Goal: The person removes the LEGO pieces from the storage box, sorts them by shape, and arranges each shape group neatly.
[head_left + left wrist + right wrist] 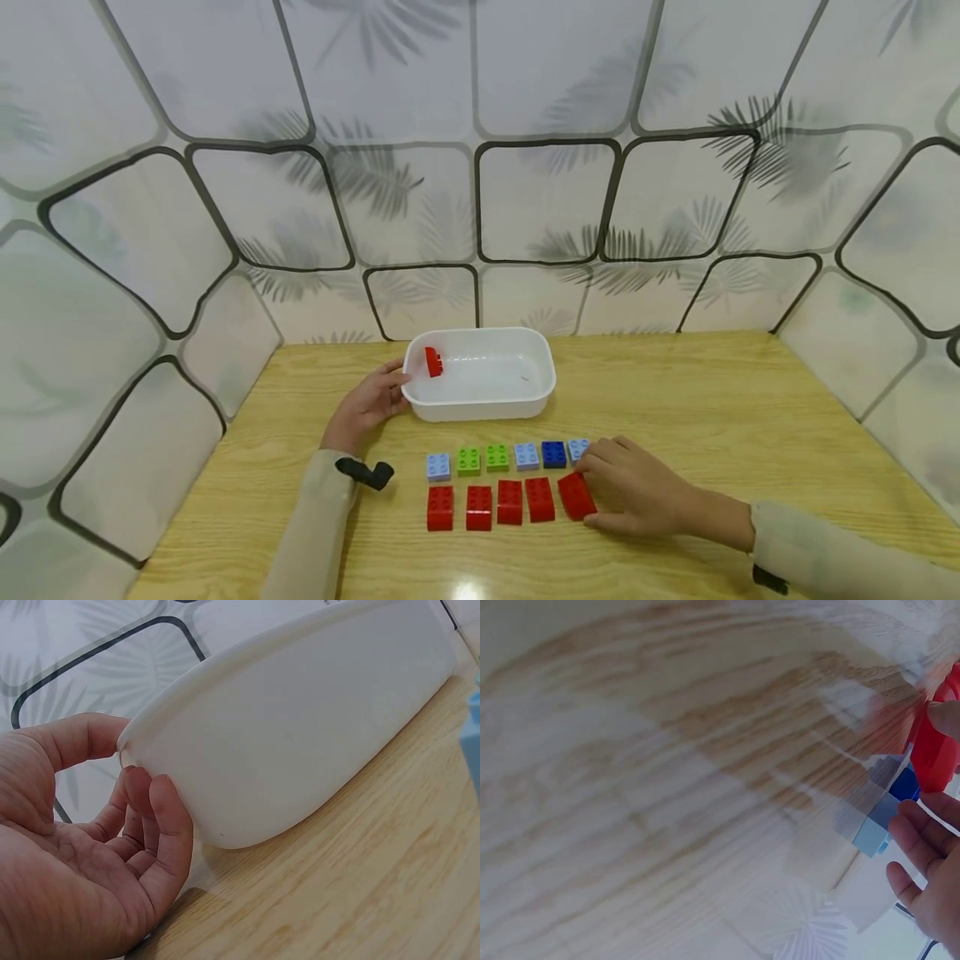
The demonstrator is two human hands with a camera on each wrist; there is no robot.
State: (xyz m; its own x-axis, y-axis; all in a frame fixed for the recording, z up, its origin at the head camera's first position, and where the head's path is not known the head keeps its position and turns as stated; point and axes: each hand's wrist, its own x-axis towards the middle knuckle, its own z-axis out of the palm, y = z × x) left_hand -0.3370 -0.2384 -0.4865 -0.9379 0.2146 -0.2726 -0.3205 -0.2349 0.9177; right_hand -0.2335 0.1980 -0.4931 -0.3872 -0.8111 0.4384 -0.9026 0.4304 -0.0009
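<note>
A white plastic tub [480, 409] stands at the back of the table, a red toy building brick [433, 362] leaning at its left inner wall. My left hand [372, 400] pinches the tub's left rim, and the left wrist view shows the fingers [171, 825] curled at its outer wall. Over at the right end of a row of red bricks [510, 502], my right hand [641, 487] pinches a red brick [577, 497] between thumb and fingers. That brick sits askew from the others. In the right wrist view, the red brick [932, 754] is partly cut off by the frame edge.
Behind the red row runs a line of smaller bricks: light blue [438, 467], green [468, 462] and dark blue [553, 454]. The wooden table [712, 400] meets patterned cloth walls [547, 200] at the back and sides.
</note>
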